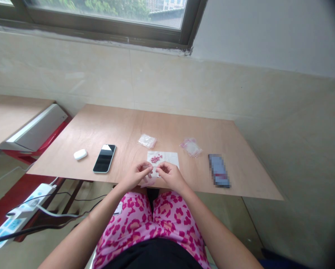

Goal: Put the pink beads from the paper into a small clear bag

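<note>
My left hand (136, 175) and my right hand (170, 175) meet over the near edge of a small wooden table (206, 130). Their fingertips pinch something tiny between them; I cannot make out what it is. A small clear plastic bag (148, 182) hangs under my left hand. Just beyond the fingers lies a white sheet (170, 157) with a small heap of pink beads (156, 158) on it.
On the table lie a black phone (104, 158), a white earbud case (80, 154), two small plastic bags (147, 141) (191, 147), and a blurred dark card (219, 170). A power strip (18, 216) with cables sits on the floor at left.
</note>
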`<state>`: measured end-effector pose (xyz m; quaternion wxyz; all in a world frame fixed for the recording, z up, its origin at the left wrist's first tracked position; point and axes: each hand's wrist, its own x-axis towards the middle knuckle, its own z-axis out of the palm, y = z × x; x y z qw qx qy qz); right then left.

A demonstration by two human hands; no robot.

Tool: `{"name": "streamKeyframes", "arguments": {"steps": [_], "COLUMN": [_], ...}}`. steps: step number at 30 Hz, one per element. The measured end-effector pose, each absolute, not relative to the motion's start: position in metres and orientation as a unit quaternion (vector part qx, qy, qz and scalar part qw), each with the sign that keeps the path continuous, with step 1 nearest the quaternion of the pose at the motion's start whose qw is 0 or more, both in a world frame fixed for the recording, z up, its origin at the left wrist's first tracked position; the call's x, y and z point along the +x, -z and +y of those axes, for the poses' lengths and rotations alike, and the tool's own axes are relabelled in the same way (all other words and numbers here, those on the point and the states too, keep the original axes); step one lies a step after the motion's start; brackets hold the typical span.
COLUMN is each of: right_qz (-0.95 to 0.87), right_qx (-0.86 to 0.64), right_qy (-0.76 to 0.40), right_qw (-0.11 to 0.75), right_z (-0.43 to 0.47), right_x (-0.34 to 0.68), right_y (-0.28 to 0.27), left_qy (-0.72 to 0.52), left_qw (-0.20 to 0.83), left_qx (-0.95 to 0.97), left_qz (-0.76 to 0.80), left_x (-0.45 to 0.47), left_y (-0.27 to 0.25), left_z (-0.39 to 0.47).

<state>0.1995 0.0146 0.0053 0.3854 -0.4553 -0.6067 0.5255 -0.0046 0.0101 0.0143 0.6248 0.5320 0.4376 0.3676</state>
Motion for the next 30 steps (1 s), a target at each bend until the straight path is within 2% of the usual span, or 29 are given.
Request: {"name": "streamKeyframes", "arguments": {"steps": [8, 24, 30], "right_qz": [-0.645, -0.675, -0.661], "right_qx": [-0.466, -0.452, -0.460], "right_qy": [-0.496, -0.478, -0.489], "right_qw": [0.347, 0.335, 0.335], "right_z": [0.012, 0.004, -0.007], "right_x": [0.198, 0.198, 0.205], "right_y": [-0.014, -0.023, -0.027], "left_qy": [-0.332, -0.355, -0.294], "left_qw": [0.642, 0.593, 0.602], "left_qx": [0.540, 0.550, 0.568], "left_qz": [0.431, 0.469, 0.478], "left_x": [-0.004, 0.004, -0.002], "left_y": [-0.007, -0.009, -0.023], "left_z": [0.008, -0.004, -0.008]}}
